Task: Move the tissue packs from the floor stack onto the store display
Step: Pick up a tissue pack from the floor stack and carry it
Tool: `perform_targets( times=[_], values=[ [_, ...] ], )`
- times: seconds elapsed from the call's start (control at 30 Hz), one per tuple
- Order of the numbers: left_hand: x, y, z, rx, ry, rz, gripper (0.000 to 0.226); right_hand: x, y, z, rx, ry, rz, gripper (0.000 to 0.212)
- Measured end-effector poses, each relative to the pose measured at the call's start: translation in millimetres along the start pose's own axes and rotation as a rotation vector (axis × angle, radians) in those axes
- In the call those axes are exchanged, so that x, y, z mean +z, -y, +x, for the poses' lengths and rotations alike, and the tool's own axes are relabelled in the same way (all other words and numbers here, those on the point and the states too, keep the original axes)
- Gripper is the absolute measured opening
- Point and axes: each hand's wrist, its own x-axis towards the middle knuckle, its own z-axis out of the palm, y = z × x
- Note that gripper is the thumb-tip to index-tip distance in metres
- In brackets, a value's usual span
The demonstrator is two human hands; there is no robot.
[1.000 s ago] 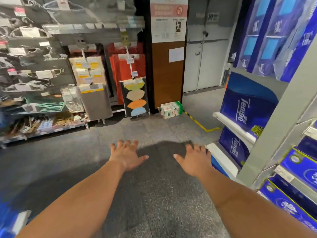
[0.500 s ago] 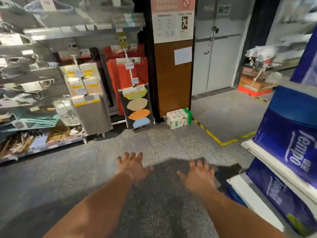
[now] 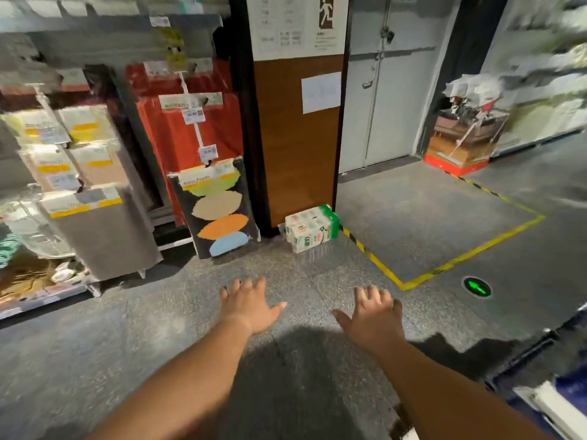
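Both my arms reach forward over the grey speckled floor, palms down. My left hand (image 3: 249,304) is empty with its fingers spread. My right hand (image 3: 373,315) is empty too, fingers apart. A white and green wrapped pack (image 3: 311,228) sits on the floor ahead of my hands, against the foot of a brown pillar. Only a blurred corner of the store display (image 3: 552,398), white shelf edge with dark blue below, shows at the bottom right. No floor stack of blue tissue packs is in view.
Shelves of mats and hanging goods (image 3: 95,192) line the left side. Grey double doors (image 3: 381,90) stand behind a floor area marked by yellow tape (image 3: 470,254). A green arrow light (image 3: 476,287) glows on the floor. A red-based stand (image 3: 460,144) is far right.
The view has swung to the right and away from the blue tissue shelves, which have nearly left the frame. Both hands stay empty and spread, now nearer the white and green pack.
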Motion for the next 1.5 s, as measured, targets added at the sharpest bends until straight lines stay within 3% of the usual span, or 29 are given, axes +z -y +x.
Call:
perform_targets(
  times=[0.27, 0.43, 0.63, 0.83, 1.07, 1.37, 1.5],
  values=[
    [-55, -20, 222, 0.072, 0.004, -0.02, 0.094, -30, -11, 199, 0.173, -0.016, 0.037, 0.082],
    [-56, -51, 343, 0.085, 0.039, -0.007, 0.095, -10, -31, 312, 0.192, 0.032, 0.031, 0.081],
    [-48, -95, 487, -0.024, 0.086, 0.0, 0.095, 9, -77, 488, 0.104, 0.098, 0.028, 0.086],
    [-73, -149, 623, -0.139, 0.097, -0.069, 0.096, -21, -130, 677, 0.009, 0.112, -0.033, 0.088],
    [-87, -179, 773, -0.176, 0.106, -0.087, 0.09, -8, -116, 851, -0.123, 0.194, -0.046, 0.09],
    [-20, -176, 950, -0.23, 0.233, -0.11, 0.097, 65, -110, 1040, -0.2, 0.333, -0.105, 0.093],
    [32, -164, 1017, -0.276, 0.287, -0.085, 0.1, 128, -110, 1121, -0.276, 0.423, -0.134, 0.099]
  ],
)
